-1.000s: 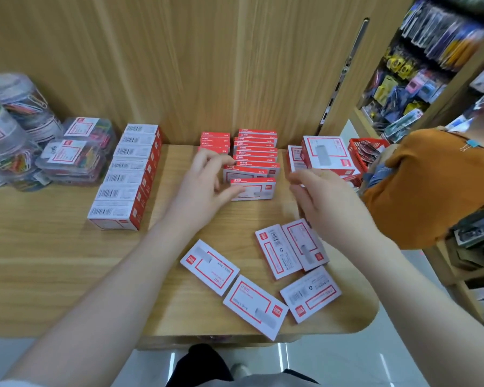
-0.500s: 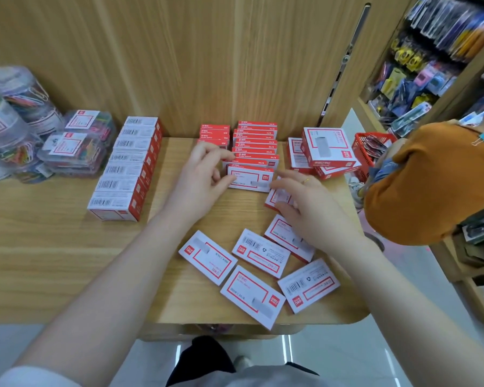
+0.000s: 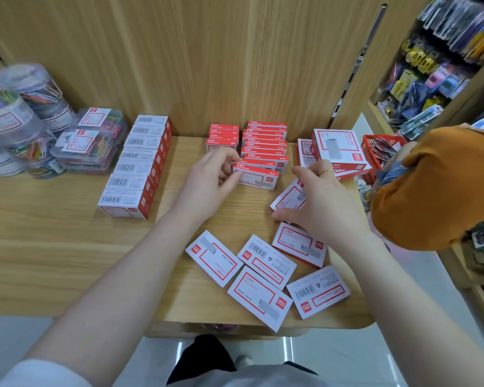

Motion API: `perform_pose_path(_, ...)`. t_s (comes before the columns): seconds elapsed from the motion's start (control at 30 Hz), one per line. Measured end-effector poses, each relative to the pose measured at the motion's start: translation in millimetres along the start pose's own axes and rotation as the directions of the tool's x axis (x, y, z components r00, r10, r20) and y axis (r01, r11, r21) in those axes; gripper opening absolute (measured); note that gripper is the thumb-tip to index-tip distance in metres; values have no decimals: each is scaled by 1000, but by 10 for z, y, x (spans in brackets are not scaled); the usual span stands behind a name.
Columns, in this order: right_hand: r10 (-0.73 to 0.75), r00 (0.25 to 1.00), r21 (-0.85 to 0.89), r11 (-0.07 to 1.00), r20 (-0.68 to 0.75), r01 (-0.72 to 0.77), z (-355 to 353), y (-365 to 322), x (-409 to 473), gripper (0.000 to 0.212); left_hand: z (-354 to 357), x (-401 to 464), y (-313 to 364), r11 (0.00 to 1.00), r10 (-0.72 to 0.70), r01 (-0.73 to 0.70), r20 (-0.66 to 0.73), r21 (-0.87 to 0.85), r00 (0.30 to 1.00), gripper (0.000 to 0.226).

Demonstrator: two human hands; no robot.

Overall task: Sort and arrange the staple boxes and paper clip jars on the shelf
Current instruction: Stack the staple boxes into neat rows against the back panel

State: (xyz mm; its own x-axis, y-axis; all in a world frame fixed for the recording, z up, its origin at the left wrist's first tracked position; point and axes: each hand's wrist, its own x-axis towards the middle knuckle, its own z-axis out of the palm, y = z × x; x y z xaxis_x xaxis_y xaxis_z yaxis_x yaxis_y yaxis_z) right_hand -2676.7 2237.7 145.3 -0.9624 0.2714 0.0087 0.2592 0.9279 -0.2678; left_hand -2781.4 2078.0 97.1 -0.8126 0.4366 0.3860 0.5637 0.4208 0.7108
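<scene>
Shelf stock, staple boxes, both your hands engaged.
Wooden shelf (image 3: 53, 247); side-standing box row (image 3: 137, 166) left of your left hand (image 3: 207, 185), which pinches the front stacked box (image 3: 259, 177); your right hand (image 3: 316, 202) grips a tilted staple box (image 3: 287, 198); loose boxes (image 3: 263, 275) lie nearer you.

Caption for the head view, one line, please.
Left hand steadies the front box of a staple box row while right hand lifts a loose staple box from the shelf.

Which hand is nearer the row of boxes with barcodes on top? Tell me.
Left. The left hand is just right of the barcode row, gripping a staple box. The right hand is farther right, holding another box.
</scene>
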Motion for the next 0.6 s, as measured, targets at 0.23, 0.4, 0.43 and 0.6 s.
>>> perform_pose_path(0.23,40,999,122,992,-13,-38,70,95,-43,59,5,-6,-10,999,-22,23,7,-32,1000,20)
perform_pose_path(0.4,48,999,46,998,18,-48,63,85,-40,82,7,-2,-20,998,-30,31,8,-46,1000,20)
perform_pose_path(0.43,41,999,16,999,15,-41,57,67,-47,81,6,-1,-19,998,-33,34,8,-54,999,20)
perform_pose_path(0.6,-51,999,-81,995,0,51,28,-55,-80,73,11,-5,-33,997,-34,34,0,-77,999,21)
